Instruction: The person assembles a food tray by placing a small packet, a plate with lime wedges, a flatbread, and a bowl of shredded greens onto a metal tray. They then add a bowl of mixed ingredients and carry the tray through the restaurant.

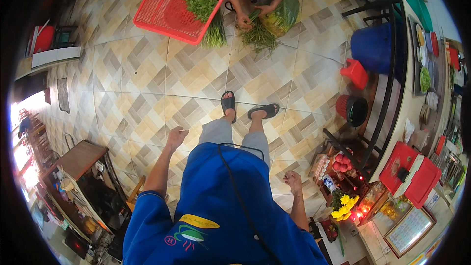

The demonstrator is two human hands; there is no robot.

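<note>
Near zone: The left hand (177, 138) hangs beside the grey shorts (217, 131). Its grip is relaxed and fairly wide, fingers slightly curled, holding nothing. The right hand (293, 180) hangs on the other side; its grip is loosely curled and likewise empty. Both arms appear to be lowered simply for rest. Nearest furnishing to the right hand: a blue-and-white vase (330, 182), upright, apparently set to support the yellow flowers (345, 208) at its upper end.

Middle zone: Two black sandals (227, 102) stand on the tiled floor (162, 86), toes pointing away from the wearer.

Far zone: The loose greens (259, 41) lie on the floor under the co-worker's hands (243, 21), which hold part of them. Their stems fan toward the wearer; no single axis applies. The stem bunch (214, 33) lies beside the red basket (169, 30), long axis running near to far, cut ends apparently nearest the wearer. The basket probably sits there for the co-worker's easy reach; it contains leafy greens (201, 5).
</note>
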